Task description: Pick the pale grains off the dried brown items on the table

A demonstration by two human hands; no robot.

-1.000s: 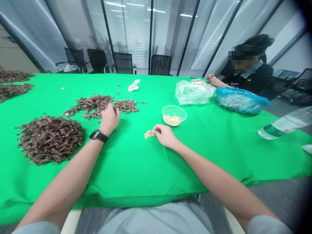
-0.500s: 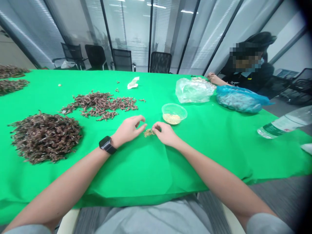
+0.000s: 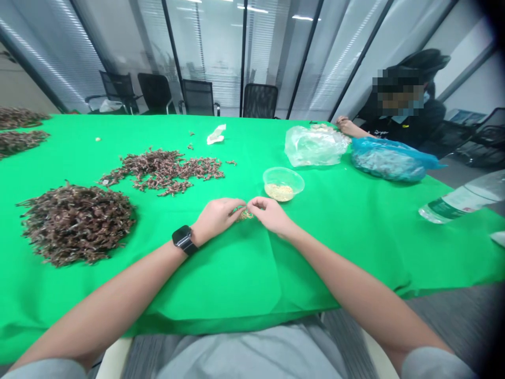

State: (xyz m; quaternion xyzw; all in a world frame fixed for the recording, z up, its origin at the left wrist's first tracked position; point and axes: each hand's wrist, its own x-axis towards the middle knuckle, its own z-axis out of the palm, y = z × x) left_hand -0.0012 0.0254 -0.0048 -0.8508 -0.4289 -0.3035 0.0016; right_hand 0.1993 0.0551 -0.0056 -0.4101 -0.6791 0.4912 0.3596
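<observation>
My left hand (image 3: 221,216), with a black watch on its wrist, is closed in a pinch. Its fingertips meet those of my right hand (image 3: 271,215), which is pinched too. Whatever lies between the fingertips is too small to make out. Just below them a little heap of golden-brown bits (image 3: 246,215) lies on the green cloth, partly hidden by the fingers. Behind my right hand stands a clear plastic bowl (image 3: 294,184) with pale yellowish bits in its bottom.
Brown, twig-like pieces form a big heap (image 3: 79,226) at left and a looser spread (image 3: 161,168) behind it. A crumpled white paper (image 3: 216,135), a clear bag (image 3: 313,147), a blue bag (image 3: 390,158) and a tilted bottle (image 3: 453,202) lie around. Another person's hand (image 3: 347,126) is at far right.
My left hand has moved right and its fingers have closed, so its fingertips now meet my right hand's. My right hand stays over the small heap, nearly in place.
</observation>
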